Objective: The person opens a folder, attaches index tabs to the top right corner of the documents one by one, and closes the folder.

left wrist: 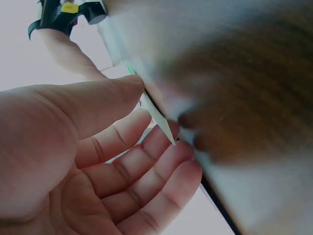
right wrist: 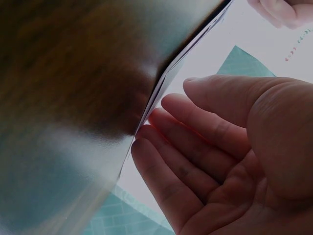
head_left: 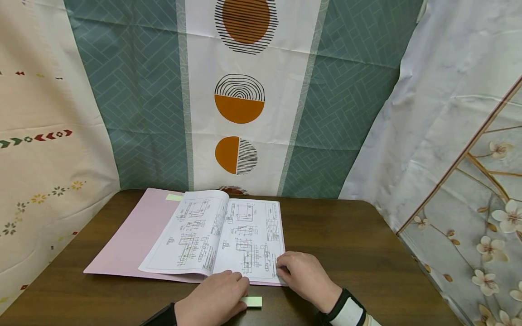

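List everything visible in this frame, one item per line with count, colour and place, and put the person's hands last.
Booklet of technical drawings: one, white with black line drawings, lying open on the pink folder, mid-table.
Pink folder: one, pale pink, open flat under the booklet, left of centre.
Sticky note on folder: one, pale green, at the folder's far edge.
Sticky note pad: one, pale green, on the table by the near edge, at the left hand's fingertips.
Table: one, dark brown wood.
Backdrop cloths: several, teal and white with orange circles, cream at left, floral at right.
Left hand: one, fingers on the pale green pad.
Right hand: one, fingertips at the booklet's near right corner; black wrist strap.
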